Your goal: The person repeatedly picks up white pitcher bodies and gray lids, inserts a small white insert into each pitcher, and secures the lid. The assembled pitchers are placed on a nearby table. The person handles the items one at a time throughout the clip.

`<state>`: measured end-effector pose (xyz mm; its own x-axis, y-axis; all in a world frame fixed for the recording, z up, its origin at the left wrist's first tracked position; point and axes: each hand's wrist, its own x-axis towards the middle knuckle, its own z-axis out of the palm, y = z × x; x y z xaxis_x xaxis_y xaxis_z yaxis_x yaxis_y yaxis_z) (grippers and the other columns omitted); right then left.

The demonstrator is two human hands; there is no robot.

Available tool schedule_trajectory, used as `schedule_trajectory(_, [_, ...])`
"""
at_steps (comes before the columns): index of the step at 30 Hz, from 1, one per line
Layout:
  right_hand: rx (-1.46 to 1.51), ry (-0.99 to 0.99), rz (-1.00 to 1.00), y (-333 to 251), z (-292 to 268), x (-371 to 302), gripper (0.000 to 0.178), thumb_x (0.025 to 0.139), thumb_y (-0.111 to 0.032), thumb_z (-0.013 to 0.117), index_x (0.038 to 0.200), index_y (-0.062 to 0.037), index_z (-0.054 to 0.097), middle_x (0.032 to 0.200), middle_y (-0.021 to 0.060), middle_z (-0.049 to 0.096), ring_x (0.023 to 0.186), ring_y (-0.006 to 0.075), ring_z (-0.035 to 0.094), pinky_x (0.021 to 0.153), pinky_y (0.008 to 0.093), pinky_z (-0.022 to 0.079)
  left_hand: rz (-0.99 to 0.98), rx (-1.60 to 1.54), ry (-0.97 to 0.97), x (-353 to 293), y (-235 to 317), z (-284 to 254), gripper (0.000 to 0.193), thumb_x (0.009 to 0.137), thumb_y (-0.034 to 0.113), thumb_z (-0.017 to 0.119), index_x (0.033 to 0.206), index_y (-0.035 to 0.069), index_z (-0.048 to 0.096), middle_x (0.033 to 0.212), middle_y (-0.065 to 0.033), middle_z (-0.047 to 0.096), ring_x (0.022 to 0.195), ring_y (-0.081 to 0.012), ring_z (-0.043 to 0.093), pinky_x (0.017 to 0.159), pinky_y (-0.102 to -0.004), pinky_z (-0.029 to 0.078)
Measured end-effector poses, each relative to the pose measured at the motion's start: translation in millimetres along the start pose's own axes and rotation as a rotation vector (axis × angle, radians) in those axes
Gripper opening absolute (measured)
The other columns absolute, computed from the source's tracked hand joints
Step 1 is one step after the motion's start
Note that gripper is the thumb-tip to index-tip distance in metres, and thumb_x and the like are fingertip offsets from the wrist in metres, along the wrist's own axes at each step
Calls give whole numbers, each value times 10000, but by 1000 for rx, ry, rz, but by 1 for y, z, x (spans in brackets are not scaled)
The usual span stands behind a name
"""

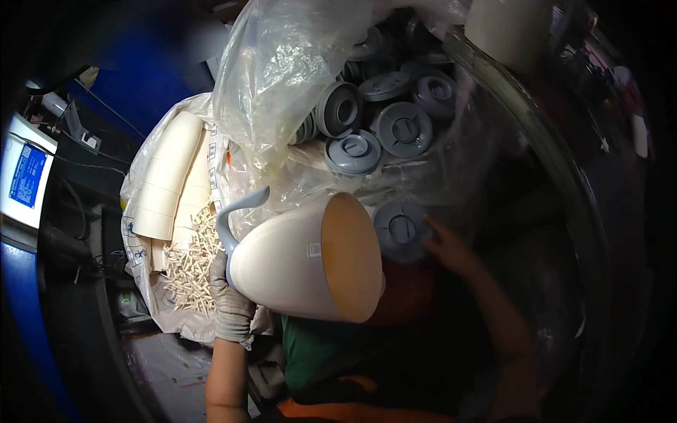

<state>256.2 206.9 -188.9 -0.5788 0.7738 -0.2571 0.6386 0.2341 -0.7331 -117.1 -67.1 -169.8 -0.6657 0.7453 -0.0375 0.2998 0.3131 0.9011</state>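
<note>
A cream plastic jug (285,264) with a blue-grey handle (223,227) lies tilted on its side, its wide mouth facing right. My left hand (231,307), in a grey knit glove, is closed on it at the base and lower handle. Just right of the jug's rim is a round grey lid (400,227) with a ridged ring and bar in its middle. My bare right hand (451,250) grips this lid by its right edge; the fingers under it are hidden. The lid and the jug's mouth are close together, but I cannot tell whether they touch.
Beyond my hands, a clear plastic bag (275,92) holds several grey lids (404,130). To the left, a white sack (134,180) contains long curved cream pieces (169,173) and many small cream pegs (190,271). A lit screen (28,173) stands far left; a cream cylinder (509,32) is at top right.
</note>
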Motion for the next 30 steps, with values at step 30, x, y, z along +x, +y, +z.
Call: schedule_trajectory(30, [344, -5, -489, -147, -7, -103, 813, 625, -358, 766, 1294, -8, 462, 1210, 143, 507, 1186, 256, 484, 1001, 375, 372, -175, -780, 116, -36, -46, 22, 392, 961, 88, 429, 1343, 11, 388, 1265, -166, 533, 1106, -249, 538, 960, -374, 455])
